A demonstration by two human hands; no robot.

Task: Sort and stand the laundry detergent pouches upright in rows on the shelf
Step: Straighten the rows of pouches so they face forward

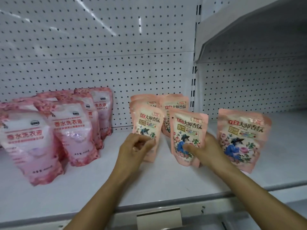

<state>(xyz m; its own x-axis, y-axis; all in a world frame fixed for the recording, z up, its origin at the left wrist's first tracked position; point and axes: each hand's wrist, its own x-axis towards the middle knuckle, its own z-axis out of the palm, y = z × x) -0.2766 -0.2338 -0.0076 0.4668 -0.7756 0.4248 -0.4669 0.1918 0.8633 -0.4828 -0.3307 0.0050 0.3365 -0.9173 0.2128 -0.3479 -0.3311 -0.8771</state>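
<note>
Reaching in from bottom centre, both forearms angle up & away over the white shelf (166,183) in the head view. L hand (132,146) comes in from lower left, back of hand toward camera, fingers (146,142) curled and pinching the lower part of the left floral pouch (147,123), which stands upright, leaning slightly. R hand (206,150) comes from lower right, wrapped round the right edge of the middle floral pouch (187,130); thumb (189,146) pressed across its front, other fingers hidden behind it. That pouch is upright, base at or just above the shelf, can't tell which.

Third floral pouch (242,138) stands just right of the R hand, near the shelf front, tilted a bit. More of the same floral pouches (172,105) stand behind the held ones, close to the pegboard back panel (99,63).

Well to the left, a group of pink translucent pouches (66,128) w/ red lettering stands in staggered rows, front ones leaning. Price-tag rail (157,216) runs along the shelf's front edge.
</note>
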